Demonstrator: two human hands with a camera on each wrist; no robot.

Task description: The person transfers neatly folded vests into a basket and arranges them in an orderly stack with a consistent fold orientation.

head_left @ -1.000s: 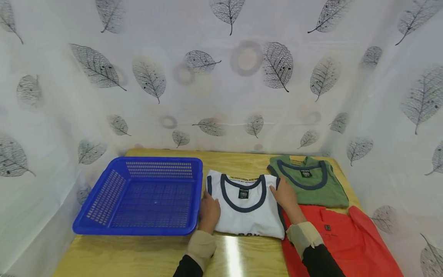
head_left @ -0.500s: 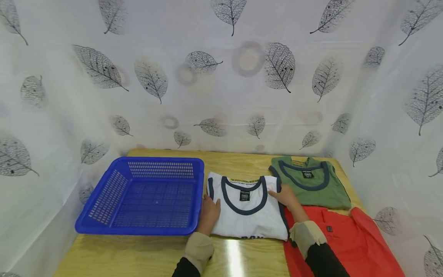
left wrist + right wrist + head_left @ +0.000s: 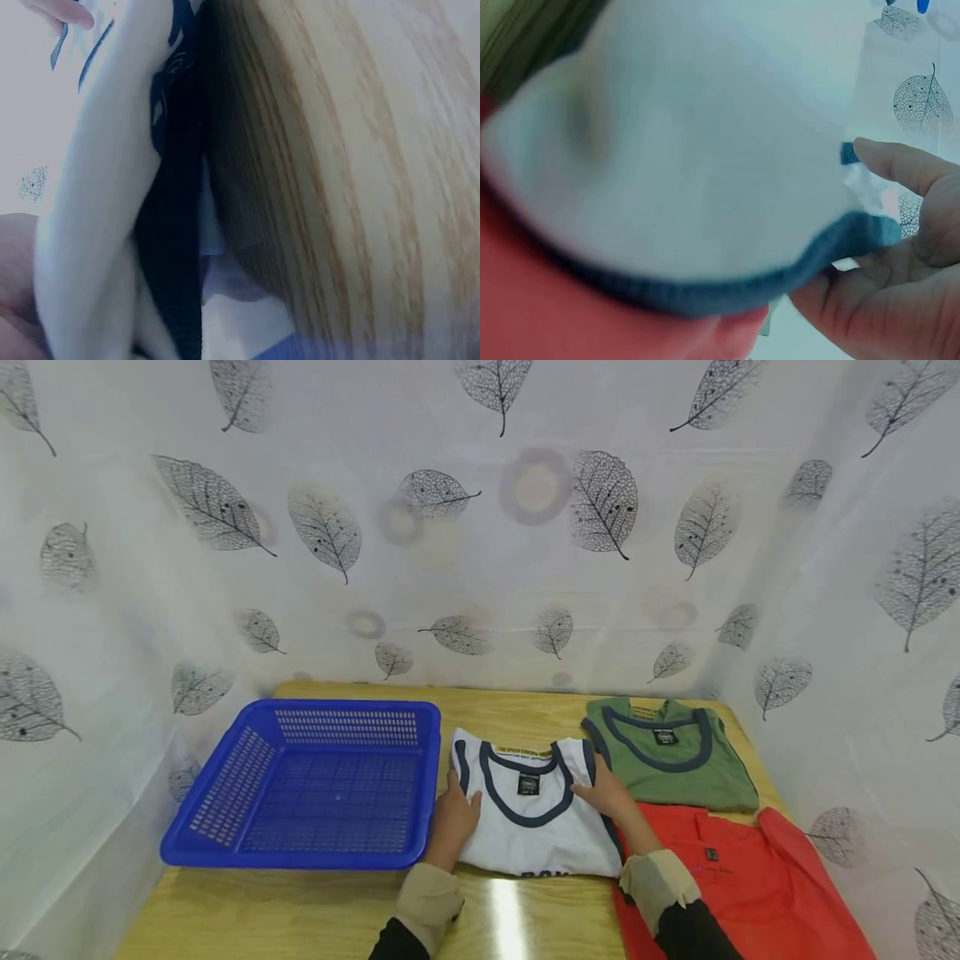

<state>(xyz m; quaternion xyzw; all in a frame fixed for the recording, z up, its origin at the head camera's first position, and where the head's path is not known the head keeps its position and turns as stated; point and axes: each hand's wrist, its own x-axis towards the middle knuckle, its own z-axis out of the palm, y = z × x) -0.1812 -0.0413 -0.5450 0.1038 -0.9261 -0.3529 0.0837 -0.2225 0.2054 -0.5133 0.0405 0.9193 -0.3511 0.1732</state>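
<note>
A folded white T-shirt with navy trim lies on the table, collar toward the back. My left hand grips its left side, thumb on top, the other fingers mostly hidden. At the right shoulder, my right hand pinches the cloth, its thumb near the collar band. The left wrist view has the shirt's edge raised off the wood in a thick fold. In the right wrist view, the fingers of my right hand hold the navy-edged cloth, which fills much of that view.
Left of the shirt stands a blue plastic basket, close to my left hand. A folded green T-shirt lies at the back right of the wooden table. In front of it spreads a red shirt, partly under my right forearm.
My right hand has shifted slightly left, drawing the white T-shirt's right shoulder inward, and its collar has narrowed. The left hand keeps its hold. Basket and other shirts stay put.
</note>
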